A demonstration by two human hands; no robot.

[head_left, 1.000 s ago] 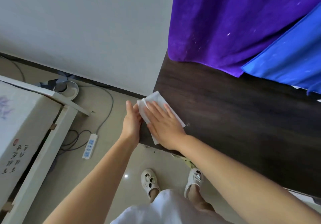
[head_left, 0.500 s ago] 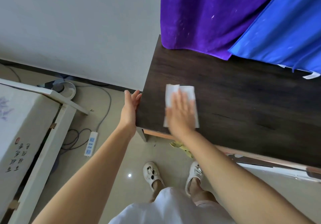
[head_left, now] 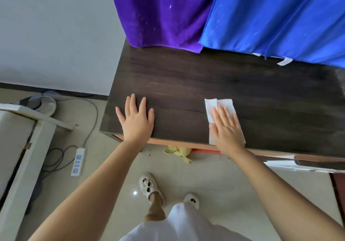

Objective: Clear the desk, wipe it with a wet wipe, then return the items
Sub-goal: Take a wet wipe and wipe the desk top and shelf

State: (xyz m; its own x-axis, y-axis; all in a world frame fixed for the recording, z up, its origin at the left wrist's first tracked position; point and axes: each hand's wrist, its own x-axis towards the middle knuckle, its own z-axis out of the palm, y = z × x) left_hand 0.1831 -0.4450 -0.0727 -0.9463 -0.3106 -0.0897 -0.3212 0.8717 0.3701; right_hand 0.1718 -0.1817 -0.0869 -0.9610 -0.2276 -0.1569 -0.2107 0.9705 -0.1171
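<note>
Head view: 2 flat hands, left hand [head_left: 136, 123] and right hand [head_left: 226, 131], 1 wet wipe [head_left: 220, 104], 1 desk [head_left: 205, 83].

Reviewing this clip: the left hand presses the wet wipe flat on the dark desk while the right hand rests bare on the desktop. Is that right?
Not quite: the hands are swapped. In the head view the right hand presses the wet wipe flat on the dark desk, while the left hand rests bare on the desktop.
</note>
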